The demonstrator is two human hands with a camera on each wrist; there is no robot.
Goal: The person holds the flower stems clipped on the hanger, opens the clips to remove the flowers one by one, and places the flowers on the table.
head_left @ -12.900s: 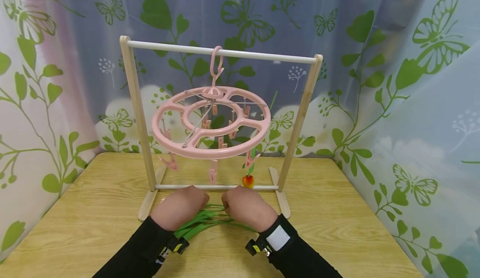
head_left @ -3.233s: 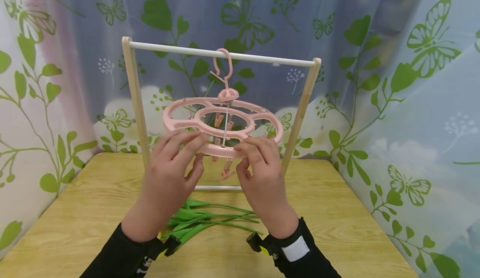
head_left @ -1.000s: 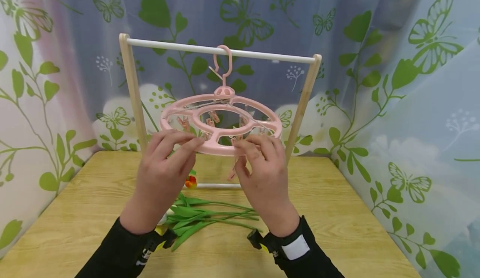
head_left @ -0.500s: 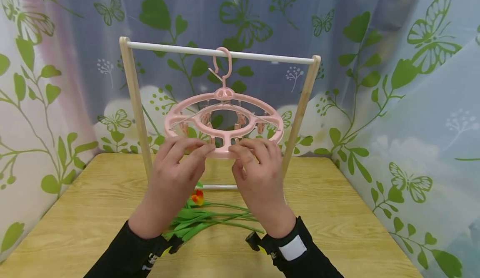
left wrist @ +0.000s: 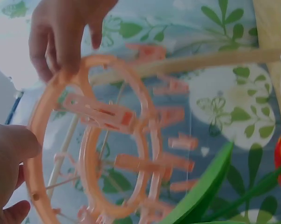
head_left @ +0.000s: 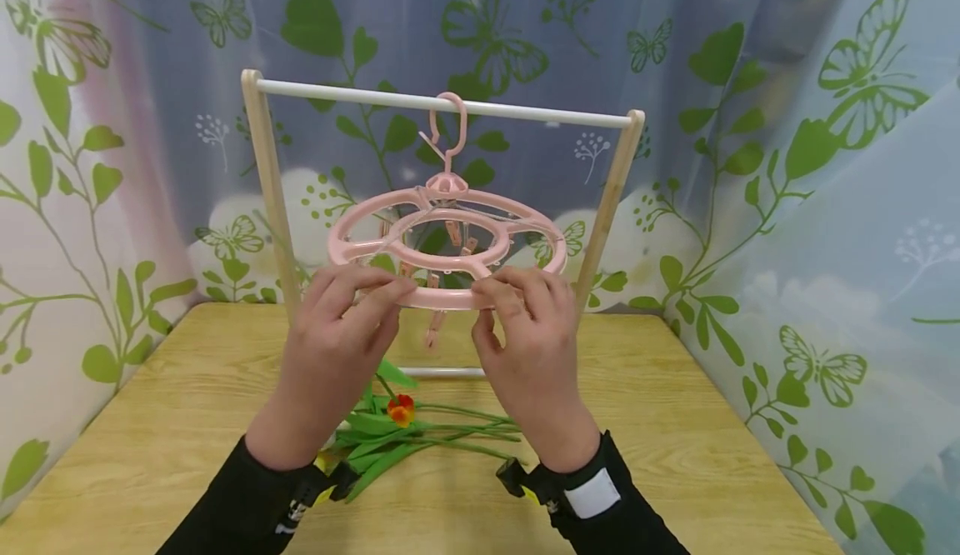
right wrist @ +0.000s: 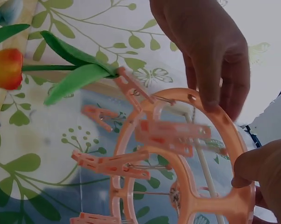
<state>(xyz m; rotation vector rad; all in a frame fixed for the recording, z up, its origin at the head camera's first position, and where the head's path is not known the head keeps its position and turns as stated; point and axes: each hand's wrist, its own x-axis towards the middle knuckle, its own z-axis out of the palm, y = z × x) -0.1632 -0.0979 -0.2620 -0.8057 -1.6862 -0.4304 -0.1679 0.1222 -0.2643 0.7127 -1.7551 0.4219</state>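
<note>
A pink round clip hanger [head_left: 444, 297] hangs by its hook from the rack's white top bar [head_left: 345, 95]. On the near rim, my left hand [head_left: 330, 342] and right hand [head_left: 534, 342] each pinch the ring between thumb and fingers, a short gap apart. Several pink clothespins [right wrist: 107, 165] dangle beneath it. One clothespin [right wrist: 130, 88] bites the stem end of an orange-red tulip [head_left: 401, 410], which hangs head down below and beside my left hand. In the left wrist view its green leaf [left wrist: 203, 186] crosses the foreground.
More tulips lie in a bunch on the wooden table [head_left: 637, 455], their green stems [head_left: 457, 437] pointing right; their heads are mostly behind my left wrist. The rack's wooden posts [head_left: 611, 205] stand either side of the hanger. A patterned curtain [head_left: 750, 163] closes in the back and sides.
My hands have risen from the stems on the table to the hanger's rim. The hanger has turned, and the clipped tulip has come round from the back right to the front left.
</note>
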